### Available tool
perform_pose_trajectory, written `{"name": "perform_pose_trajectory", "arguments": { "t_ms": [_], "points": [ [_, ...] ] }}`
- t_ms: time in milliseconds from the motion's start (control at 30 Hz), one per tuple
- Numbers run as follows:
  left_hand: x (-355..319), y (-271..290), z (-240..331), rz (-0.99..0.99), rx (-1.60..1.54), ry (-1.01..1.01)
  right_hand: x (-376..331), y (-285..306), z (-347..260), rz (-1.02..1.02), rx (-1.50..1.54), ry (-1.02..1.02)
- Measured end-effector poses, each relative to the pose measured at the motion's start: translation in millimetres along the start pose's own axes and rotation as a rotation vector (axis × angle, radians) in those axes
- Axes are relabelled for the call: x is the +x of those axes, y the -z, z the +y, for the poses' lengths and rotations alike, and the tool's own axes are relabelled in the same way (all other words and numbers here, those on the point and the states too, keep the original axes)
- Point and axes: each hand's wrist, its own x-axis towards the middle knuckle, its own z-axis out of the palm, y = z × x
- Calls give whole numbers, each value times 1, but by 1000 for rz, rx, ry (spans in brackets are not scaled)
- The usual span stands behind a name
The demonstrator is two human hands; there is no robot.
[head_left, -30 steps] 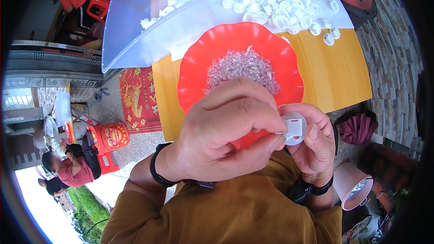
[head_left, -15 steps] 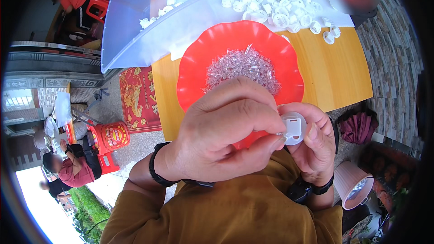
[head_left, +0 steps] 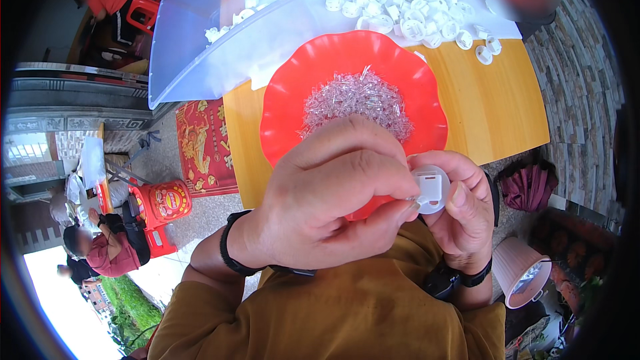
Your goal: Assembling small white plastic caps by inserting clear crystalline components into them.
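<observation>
"So, which step in hand?"
"Seemingly fitting work: bringing what looks like a tiny piece to the near-left rim of a white disc. Too hidden to identify, perhaps clear plastic."
"Held how?"
"Gripped from four o'clock by the right hand, with thumb and fingers curled round the rim. Pinched from nine o'clock by the left hand, thumb nearly meeting forefinger, right beside the disc; hard to tell if touching it."
"Called for next?"
"Probably keeping the disc still and pressing finely, without dropping the piece."
"And farther out?"
"At eleven o'clock, a scalloped red dish of clear pieces. Beyond, at ten, a translucent bin; at twelve, heaped white parts on the table."
</observation>
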Motion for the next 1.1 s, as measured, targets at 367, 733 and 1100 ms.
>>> {"name": "perform_pose_trajectory", "arguments": {
  "t_ms": [367, 733, 1100],
  "points": [
    [0, -2, -3, 22, 88, -98, -1, -1, -2, -15, -1, 7],
    [-2, -6, -3, 12, 134, -126, -1, -1, -4, -21, 24, -4],
    [-4, -3, 2, -6, 121, -26, 1, -1, -5, -47, 46, -45]
  ]
}}
